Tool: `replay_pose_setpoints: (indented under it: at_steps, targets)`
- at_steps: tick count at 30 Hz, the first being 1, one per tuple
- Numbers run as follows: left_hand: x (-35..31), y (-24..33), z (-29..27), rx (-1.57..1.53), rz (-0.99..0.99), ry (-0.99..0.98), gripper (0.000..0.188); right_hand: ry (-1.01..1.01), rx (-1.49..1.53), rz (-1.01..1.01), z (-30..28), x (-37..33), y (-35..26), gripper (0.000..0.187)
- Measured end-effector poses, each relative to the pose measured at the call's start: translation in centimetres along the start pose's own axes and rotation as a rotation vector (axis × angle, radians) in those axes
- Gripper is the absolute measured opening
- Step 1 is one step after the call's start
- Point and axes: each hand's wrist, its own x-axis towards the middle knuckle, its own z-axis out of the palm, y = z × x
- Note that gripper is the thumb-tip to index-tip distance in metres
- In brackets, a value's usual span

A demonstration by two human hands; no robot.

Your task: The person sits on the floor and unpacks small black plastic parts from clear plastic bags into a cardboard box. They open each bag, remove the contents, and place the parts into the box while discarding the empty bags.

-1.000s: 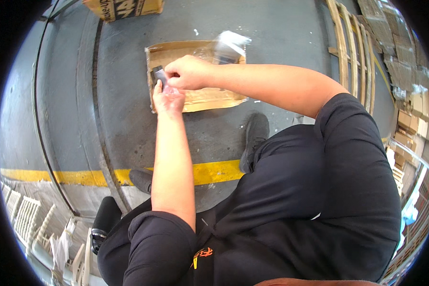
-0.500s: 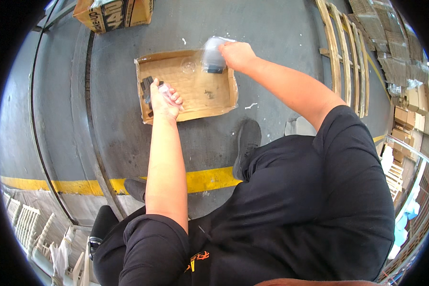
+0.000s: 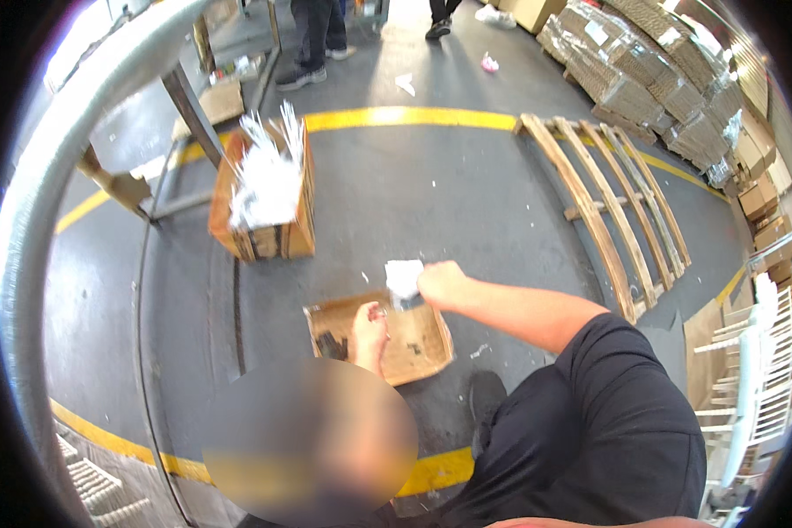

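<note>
My right hand (image 3: pixel 442 286) grips the edge of a small white plastic bag (image 3: pixel 404 275) above the far right side of a shallow cardboard tray (image 3: pixel 440 361). The bag's lower part looks grey and see-through; I cannot make out its contents. Over the left half of the tray is my left hand (image 3: pixel 370 329), its fingers curled round something too small to name. Several small black pieces (image 3: pixel 332 345) lie at the tray's left end, beside that hand. A blurred patch covers my left forearm.
Beyond the tray to the left stands a cardboard box (image 3: pixel 299 239) full of white strips. A wooden pallet (image 3: pixel 581 207) lies on the right, with wrapped cardboard stacks (image 3: pixel 642 70) behind it. A thick metal tube (image 3: pixel 26 238) curves along the left. Two people's legs show far off.
The view has tilted up, so the tray sits lower and the far floor shows. My right hand keeps the white bag over the tray's far edge; my left hand stays over the tray, fingers curled.
</note>
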Motion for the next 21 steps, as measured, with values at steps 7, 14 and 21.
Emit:
replay_pose_setpoints:
  at_steps: [7, 14, 21]
  targets:
    - [1.2, 3.7, -0.4, 0.283, 0.445, -0.124, 0.047, -0.102, 0.002, -0.229, -5.0, 0.1, -2.1, 0.025]
    - [-3.0, 5.5, 1.9, -0.415, 0.091, -0.46, 0.053, -0.005, 0.366, -0.213, -2.5, 1.5, 2.2, 0.022]
    - [-2.6, 3.7, -1.1, -0.517, -0.075, -0.151, 0.021, -0.203, 1.096, 0.094, -1.9, 3.5, -1.1, 0.053]
